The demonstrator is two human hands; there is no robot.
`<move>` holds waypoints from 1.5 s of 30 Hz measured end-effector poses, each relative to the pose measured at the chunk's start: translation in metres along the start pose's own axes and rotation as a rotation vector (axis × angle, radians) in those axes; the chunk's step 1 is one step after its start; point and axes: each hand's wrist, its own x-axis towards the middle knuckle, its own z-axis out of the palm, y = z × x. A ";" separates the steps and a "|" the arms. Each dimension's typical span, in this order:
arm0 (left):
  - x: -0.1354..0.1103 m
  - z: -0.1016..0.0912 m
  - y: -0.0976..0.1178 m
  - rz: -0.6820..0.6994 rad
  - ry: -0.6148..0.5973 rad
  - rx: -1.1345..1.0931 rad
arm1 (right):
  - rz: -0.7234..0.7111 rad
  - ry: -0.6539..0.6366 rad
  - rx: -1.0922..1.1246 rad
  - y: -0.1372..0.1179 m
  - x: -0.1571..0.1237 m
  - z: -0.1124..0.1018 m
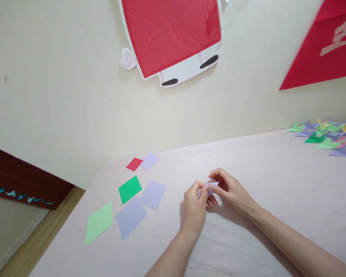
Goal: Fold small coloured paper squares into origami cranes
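Between my two hands is a small folded piece of lavender paper, held just above the pale cloth-covered table. My left hand pinches its left side between thumb and fingers. From the right, my right hand grips the paper too, its thumb close to the left thumb and its fingers curled behind. Much of the paper is hidden by the fingers, so its full shape cannot be made out.
To the left lie flat paper squares: light green, green, red and several lavender ones. Several folded paper pieces cluster at the far right. Behind the table rises a wall with a red-and-white decoration.
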 end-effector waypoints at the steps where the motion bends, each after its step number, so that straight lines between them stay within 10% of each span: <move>1: 0.000 -0.001 -0.001 0.007 -0.003 0.012 | 0.028 -0.061 0.031 -0.001 -0.001 0.001; 16: 0.002 -0.005 -0.002 0.058 -0.037 0.046 | 0.114 -0.091 0.004 0.009 0.006 -0.013; 22: 0.005 -0.009 0.000 0.038 -0.028 0.005 | 0.045 0.057 -0.019 0.006 0.009 -0.021; 37: 0.013 -0.020 0.012 -0.128 -0.246 0.023 | -0.150 -0.034 -0.333 -0.001 0.003 -0.009; 45: 0.004 -0.039 0.033 -0.156 -0.167 0.737 | -0.259 -0.024 -0.719 0.007 0.002 0.001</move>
